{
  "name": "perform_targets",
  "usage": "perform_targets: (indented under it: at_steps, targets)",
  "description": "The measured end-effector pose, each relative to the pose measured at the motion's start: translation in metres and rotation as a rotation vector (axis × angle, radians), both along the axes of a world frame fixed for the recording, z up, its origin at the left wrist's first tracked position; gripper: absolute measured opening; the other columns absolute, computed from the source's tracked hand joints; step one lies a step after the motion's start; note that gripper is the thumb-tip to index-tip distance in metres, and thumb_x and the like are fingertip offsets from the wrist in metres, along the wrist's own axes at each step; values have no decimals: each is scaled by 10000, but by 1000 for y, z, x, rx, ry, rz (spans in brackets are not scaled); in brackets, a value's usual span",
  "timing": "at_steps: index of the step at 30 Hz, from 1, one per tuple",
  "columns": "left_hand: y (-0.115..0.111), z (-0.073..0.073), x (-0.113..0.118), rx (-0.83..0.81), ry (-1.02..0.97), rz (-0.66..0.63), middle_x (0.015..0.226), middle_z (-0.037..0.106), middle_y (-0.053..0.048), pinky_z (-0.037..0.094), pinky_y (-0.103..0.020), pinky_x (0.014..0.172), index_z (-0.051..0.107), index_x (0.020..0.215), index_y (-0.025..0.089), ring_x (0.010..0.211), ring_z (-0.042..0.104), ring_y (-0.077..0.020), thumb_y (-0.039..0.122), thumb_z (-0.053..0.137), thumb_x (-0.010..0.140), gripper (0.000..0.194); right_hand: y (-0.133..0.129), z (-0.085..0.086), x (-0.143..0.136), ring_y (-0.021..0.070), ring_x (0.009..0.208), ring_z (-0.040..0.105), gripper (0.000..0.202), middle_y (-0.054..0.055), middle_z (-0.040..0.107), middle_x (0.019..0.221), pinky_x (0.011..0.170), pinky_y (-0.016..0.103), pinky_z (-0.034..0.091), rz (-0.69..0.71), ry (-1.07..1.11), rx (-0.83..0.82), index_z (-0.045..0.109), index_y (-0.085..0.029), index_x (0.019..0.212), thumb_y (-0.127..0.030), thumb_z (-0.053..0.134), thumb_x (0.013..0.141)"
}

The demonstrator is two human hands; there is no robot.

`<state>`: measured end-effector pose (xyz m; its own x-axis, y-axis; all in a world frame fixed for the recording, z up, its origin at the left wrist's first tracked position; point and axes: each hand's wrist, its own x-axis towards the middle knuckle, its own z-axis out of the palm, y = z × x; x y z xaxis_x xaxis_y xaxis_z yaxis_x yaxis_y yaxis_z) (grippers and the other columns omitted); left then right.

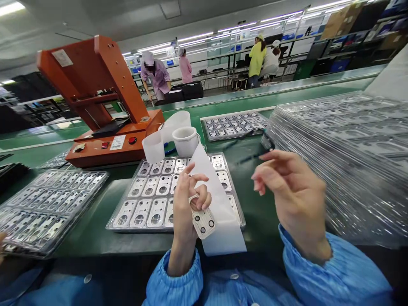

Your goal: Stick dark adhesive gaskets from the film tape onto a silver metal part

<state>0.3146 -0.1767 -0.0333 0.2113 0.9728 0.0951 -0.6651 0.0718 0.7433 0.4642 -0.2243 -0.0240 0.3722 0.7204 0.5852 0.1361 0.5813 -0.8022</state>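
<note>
Low over the middle of the bench, my left hand (pixel 191 199) is closed on a small silvery plate (pixel 203 222) with round holes, tilted downward. Under and beyond it lies a clear tray (pixel 116 222) of similar plates in rows. A white sheet of film (pixel 213 199) slants across that tray's right side. My right hand (pixel 291 191) is raised to the right of the tray, fingers curled. At its fingertips are thin dark tweezers (pixel 269 142), smeared by motion, so their exact shape is hard to make out.
An orange press (pixel 111 138) stands at back left, beside a white tape roll (pixel 185 142) and curled white strips (pixel 153 146). Another plate tray (pixel 47 208) lies left, one (pixel 236 125) behind. Stacked clear trays (pixel 338 170) rise at right. Another person's hand (pixel 2 242) shows far left.
</note>
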Motion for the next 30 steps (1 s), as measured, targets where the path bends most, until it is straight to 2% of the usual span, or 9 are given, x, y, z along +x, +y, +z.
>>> perform_targets:
  at_steps: [4,7,9,12,14,17,21,25,30]
  targets:
    - [-6,0,8,47,-54,49,744,567,10,326,-119,359,525,1028,187,349,360,7,312,340,945,238,-7,-23,-14,109,638,598,621,-29,628,770,593,223,507,340,48,-283,243,-295,1343,-190,611,855]
    - [-10,1,16,79,-45,72,752,570,17,344,-124,367,526,1004,202,357,392,1,377,331,944,269,-13,-31,-23,111,649,601,702,-44,610,748,632,250,514,541,94,-458,160,-305,1366,-133,597,846]
    - [-12,0,19,81,-32,98,799,596,3,427,-147,446,534,1010,214,459,506,-35,421,337,935,295,-14,-32,-26,101,616,581,685,-54,589,728,595,237,506,592,147,-471,164,-310,1355,-107,577,848]
    - [-14,-4,20,41,46,118,955,632,-40,515,-226,699,569,1036,224,849,625,-142,487,339,915,370,-14,-30,-22,88,592,546,655,-60,569,706,562,212,487,475,204,-373,187,-315,1336,-95,567,850]
    - [-15,-10,17,15,148,78,951,647,-39,496,-223,790,618,1021,213,925,605,-149,502,381,894,395,-13,-31,-17,88,597,545,639,-53,575,714,558,206,479,366,208,-317,199,-315,1330,-97,565,854]
    - [-15,-23,9,-10,305,25,819,657,-6,486,-168,754,690,952,207,800,599,-111,465,515,844,330,-10,-34,-7,89,604,555,652,-47,591,730,569,211,479,342,162,-327,192,-312,1340,-93,567,854]
    - [-15,-34,5,-69,450,59,868,689,6,478,-132,685,731,890,226,786,603,-103,405,634,782,231,-6,-38,-1,76,593,553,646,-56,591,730,576,200,485,412,161,-394,189,-304,1342,-95,561,856]
    - [-19,-33,6,-123,444,-30,847,693,-1,454,-164,518,721,954,231,609,569,-92,395,624,793,249,-4,-41,-6,70,585,574,628,-56,596,738,573,182,499,378,276,-401,190,-298,1328,-128,576,862]
    - [-20,-28,5,-151,486,-90,569,613,14,433,-168,521,683,1035,163,484,503,-70,358,581,836,296,-6,-45,-11,96,630,600,640,-51,616,742,606,214,521,326,272,-414,204,-308,1330,-123,587,852]
